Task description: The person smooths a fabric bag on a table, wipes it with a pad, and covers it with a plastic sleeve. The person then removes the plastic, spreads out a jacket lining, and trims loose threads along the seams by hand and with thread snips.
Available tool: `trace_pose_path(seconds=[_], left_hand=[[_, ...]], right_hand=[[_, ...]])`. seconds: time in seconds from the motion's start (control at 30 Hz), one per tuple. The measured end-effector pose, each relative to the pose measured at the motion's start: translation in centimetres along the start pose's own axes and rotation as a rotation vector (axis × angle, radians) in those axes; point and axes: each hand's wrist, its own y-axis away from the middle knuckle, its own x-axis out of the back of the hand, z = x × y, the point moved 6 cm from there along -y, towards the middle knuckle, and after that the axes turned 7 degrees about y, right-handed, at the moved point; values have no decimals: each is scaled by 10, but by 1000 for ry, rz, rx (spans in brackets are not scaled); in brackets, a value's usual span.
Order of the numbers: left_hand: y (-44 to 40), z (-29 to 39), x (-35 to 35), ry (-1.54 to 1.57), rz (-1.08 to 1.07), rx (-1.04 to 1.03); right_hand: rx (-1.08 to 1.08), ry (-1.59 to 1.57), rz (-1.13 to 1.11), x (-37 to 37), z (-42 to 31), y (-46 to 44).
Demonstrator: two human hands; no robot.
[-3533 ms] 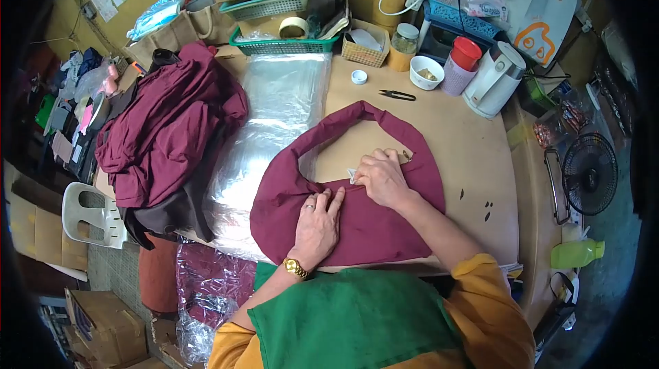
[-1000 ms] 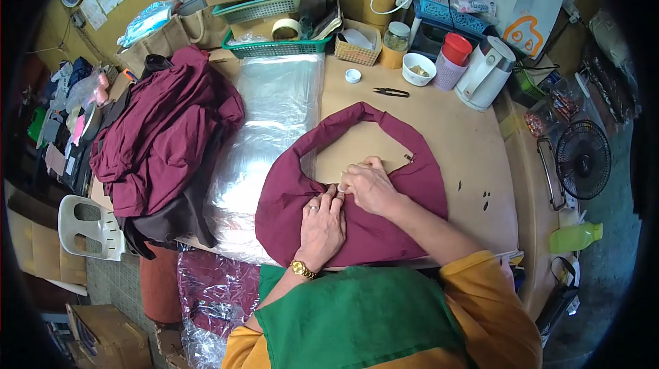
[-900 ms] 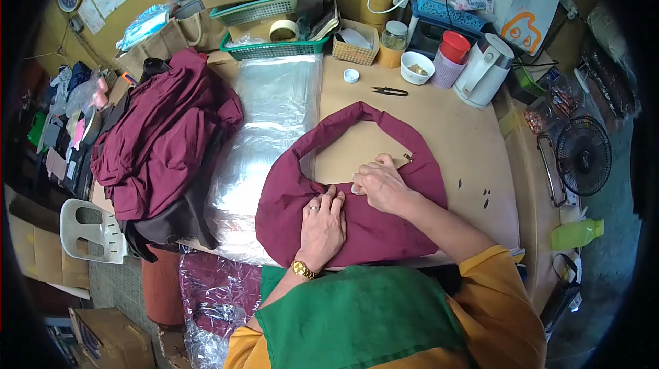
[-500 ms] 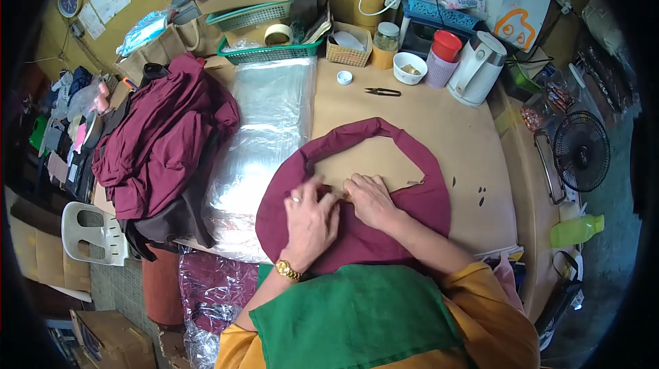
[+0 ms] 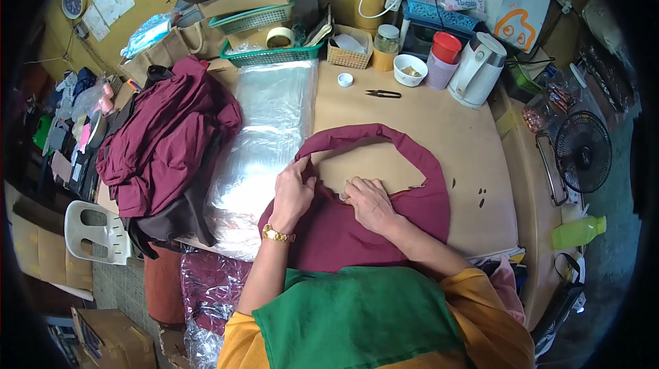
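Observation:
A maroon cloth shoulder bag (image 5: 357, 242) lies flat before me, its wide strap (image 5: 371, 132) curving away in a loop. My left hand (image 5: 294, 194), with a gold watch at the wrist, pinches the bag where the strap's left end meets the body. At the middle of the opening edge, my right hand (image 5: 373, 205) has its fingers curled and pressed on the cloth. A small pale thing shows at those fingertips, too small to name. A small metal piece, perhaps a zip pull (image 5: 417, 186), sits at the opening's right end.
Left are clear plastic sleeves (image 5: 268, 129) and a heap of maroon garments or bags (image 5: 168, 142). Thread snips (image 5: 383, 94), a white cap (image 5: 345, 80), a bowl (image 5: 410, 70) and an electric kettle (image 5: 477, 70) stand or lie beyond. A black fan (image 5: 582, 151) is right.
My left hand has moved left and slightly up, from beside my right hand to the strap's left end. My right hand stays at the opening edge.

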Motion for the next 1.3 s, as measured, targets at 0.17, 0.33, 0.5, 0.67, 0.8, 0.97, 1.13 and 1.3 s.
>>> trace_pose_path(seconds=[0.17,0.33,0.5,0.67,0.8,0.97,1.13,1.3], left_hand=[[18,-58,-31,1083,-103,344],[20,-55,-36,1378,-193,343],[24,-56,-46,1206,-214,297],[27,-44,-41,1362,-200,347],[27,-53,-45,1262,-221,358],[27,-48,-37,1323,-241,354],[25,-30,-28,1593,-239,460],[22,-51,-45,1400,-147,383]], right_hand=[[18,-92,-177,10,9,-7],[28,-167,-142,11,-13,-50],[-51,-268,59,-38,-26,-95],[-39,-178,29,-30,-28,-80],[100,-298,72,-26,-26,-74],[-160,-371,22,-49,2,-110],[-417,-815,-116,-65,31,-112],[-240,-433,-52,-23,-13,-75]])
